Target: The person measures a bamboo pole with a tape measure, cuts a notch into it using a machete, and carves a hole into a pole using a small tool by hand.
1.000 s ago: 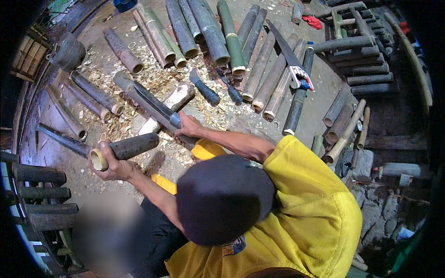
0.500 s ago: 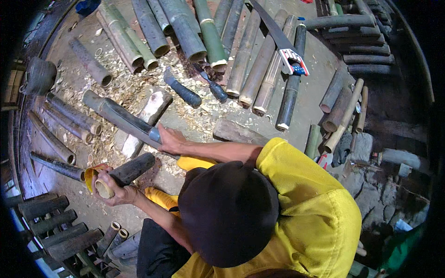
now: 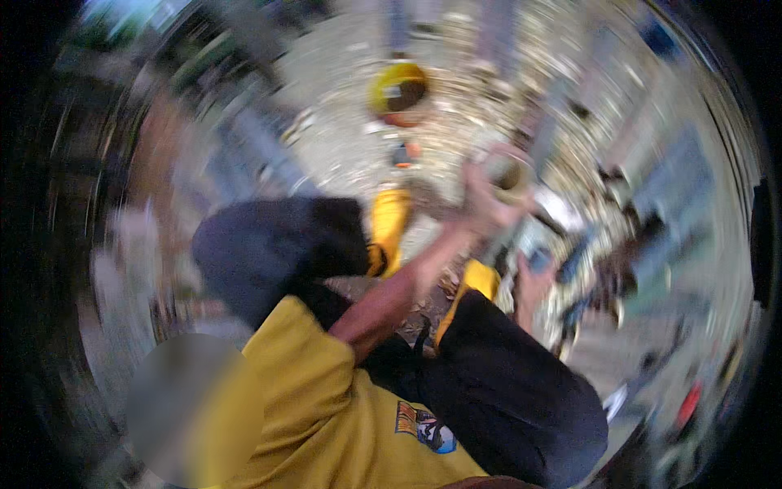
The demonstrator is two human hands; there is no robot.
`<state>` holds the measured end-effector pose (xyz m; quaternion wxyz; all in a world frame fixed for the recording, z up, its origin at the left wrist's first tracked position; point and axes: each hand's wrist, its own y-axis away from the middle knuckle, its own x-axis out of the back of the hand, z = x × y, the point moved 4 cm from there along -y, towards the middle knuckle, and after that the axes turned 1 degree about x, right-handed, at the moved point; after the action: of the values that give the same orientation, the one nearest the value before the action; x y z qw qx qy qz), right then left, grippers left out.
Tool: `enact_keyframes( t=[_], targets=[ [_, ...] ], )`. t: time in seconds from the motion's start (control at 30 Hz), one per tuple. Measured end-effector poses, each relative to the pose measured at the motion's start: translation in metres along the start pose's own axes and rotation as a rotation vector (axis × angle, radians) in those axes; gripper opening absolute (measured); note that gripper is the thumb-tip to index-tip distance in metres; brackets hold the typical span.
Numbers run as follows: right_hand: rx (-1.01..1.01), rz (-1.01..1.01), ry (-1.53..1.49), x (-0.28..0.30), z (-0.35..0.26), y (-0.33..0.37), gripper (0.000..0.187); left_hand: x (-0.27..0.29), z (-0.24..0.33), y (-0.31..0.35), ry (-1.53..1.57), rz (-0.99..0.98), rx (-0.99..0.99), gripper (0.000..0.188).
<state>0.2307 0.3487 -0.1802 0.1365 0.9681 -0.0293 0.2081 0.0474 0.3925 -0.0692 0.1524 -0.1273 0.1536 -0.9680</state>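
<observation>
The whole view has swung round since half a second ago and smeared with the motion: the rows of bamboo poles that lay along the top are now streaks. The left hand (image 3: 486, 202), low at nine o'clock then, now sits raised at about two o'clock of centre.

The left hand is wrapped round a short bamboo section (image 3: 510, 174), whose hollow cut end faces the camera. The right hand (image 3: 528, 287) is just below it, toward four o'clock, against something bluish (image 3: 540, 261). The blur is too strong to tell whether its fingers are closed on it or what it is. Yellow boots (image 3: 389, 222) stand between the hands and the dark cap (image 3: 273, 244), and a round yellow object (image 3: 399, 88) lies at twelve o'clock.

To handle the section well, I judge the left fingers should stay behind the cut end, clear of whatever the right hand brings to it. The head should also settle so the work is in sight.
</observation>
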Motion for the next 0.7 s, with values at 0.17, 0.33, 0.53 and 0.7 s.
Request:
enact_keyframes(
  t=[0.17, 0.33, 0.53, 0.7],
  targets=[
    [0.267, 0.1, -0.304, 0.038, 0.1, -0.021, 0.031, 0.002, 0.041, 0.007, 0.101, 0.177, -0.124, 0.037],
    [-0.019, -0.045, -0.136, 0.064, 0.109, -0.018, 0.046, -0.008, 0.044, 0.026, 0.155, 0.277, -0.108, 0.035],
    [-0.035, -0.025, 0.287, 0.076, 0.088, -0.015, 0.056, -0.02, 0.065, 0.019, 0.243, 0.278, -0.167, 0.032],
    [-0.001, -0.047, 0.103, 0.06, 0.085, -0.025, 0.051, -0.002, 0.08, 0.024, 0.314, 0.276, -0.202, 0.033]
  ],
)
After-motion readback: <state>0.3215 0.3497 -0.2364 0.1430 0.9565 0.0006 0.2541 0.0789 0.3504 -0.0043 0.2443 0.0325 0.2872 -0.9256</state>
